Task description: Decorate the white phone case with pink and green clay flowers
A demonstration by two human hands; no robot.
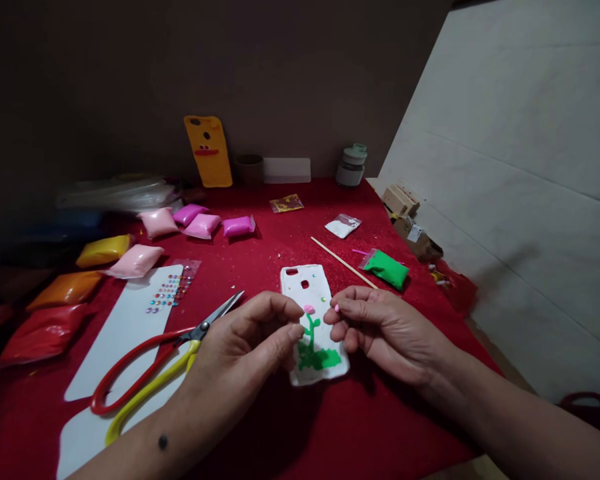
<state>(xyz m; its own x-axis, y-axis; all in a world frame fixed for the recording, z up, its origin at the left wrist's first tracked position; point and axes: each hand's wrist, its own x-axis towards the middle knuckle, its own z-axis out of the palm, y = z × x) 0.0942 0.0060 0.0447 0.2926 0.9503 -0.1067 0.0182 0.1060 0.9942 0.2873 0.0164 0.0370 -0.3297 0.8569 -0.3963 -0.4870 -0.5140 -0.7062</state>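
A white phone case (307, 288) lies on the red cloth, decorated with a green clay stem and grass (316, 353) and a small pink blob (309, 309). My right hand (385, 330) pinches a tiny pink clay bit (337, 308) at its fingertips, just right of the case. My left hand (247, 343) hovers over the case's left edge, thumb and forefinger curled close together; I see nothing in them.
Red and yellow scissors (150, 370) lie left of my left hand on white sheets (125, 327), beside a rhinestone strip (173, 290). Clay packets: pink (200, 223), orange (67, 288), green (386, 268). A wooden stick (343, 262), an orange phone case (209, 152) and a jar (353, 165) sit farther back.
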